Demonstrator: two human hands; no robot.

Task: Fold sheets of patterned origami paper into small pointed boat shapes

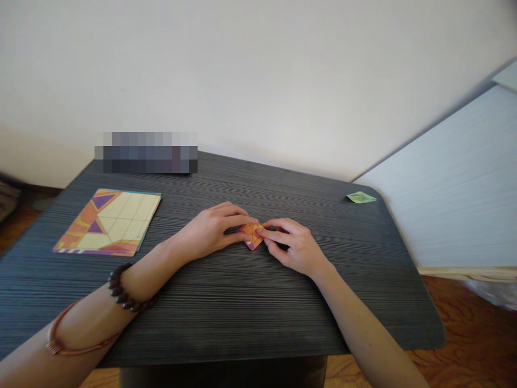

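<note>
A small folded piece of orange and purple patterned paper (252, 237) lies on the dark striped table (242, 302) near its middle. My left hand (214, 229) rests over the paper's left side, fingers pressed flat on it. From the right, my right hand (293, 245) pinches the paper's edge with curled fingers. Both hands touch the paper and their fingertips meet above it. Most of the paper is hidden under the fingers. A dark bead bracelet and a thin copper band sit on my left forearm.
A stack of patterned square paper sheets (111, 222) lies at the table's left. A small green folded paper (361, 198) sits near the far right corner. A white panel (456, 205) leans beside the table on the right. A blurred dark object (146, 152) stands at the back edge.
</note>
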